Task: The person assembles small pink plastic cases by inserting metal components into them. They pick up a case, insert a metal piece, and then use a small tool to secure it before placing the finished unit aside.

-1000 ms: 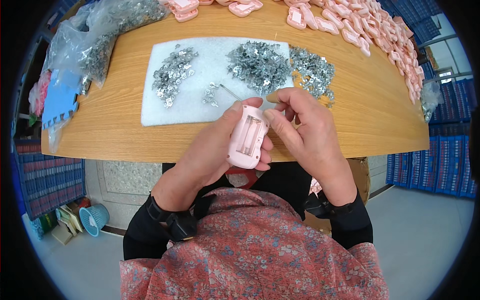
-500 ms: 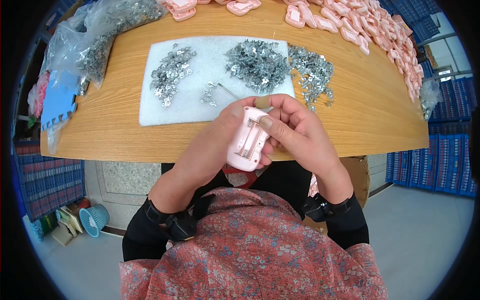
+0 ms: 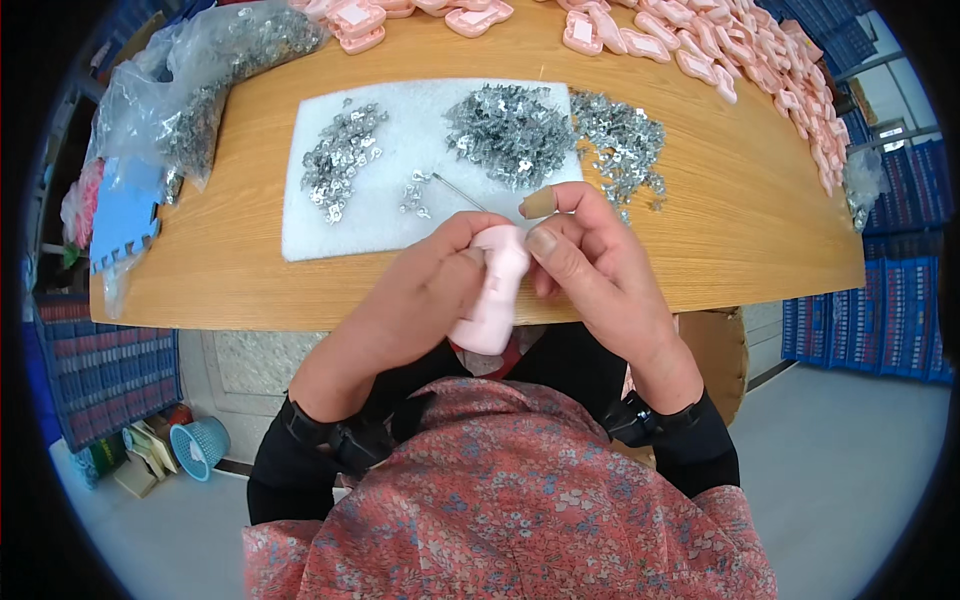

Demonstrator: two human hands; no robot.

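left hand point(image 3: 420, 285) is gripping the pink casing point(image 3: 500, 285), prob light/stiff, by its side (best imo); right hand point(image 3: 605, 265) is curling, contents unclear

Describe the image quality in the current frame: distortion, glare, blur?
Head view: fisheye bending curves the table edge, and the corners go black; head view: bright glints on the metal pieces; head view: the pink casing in the left hand looks smeared, probably motion blur, while the floral garment is crisper.
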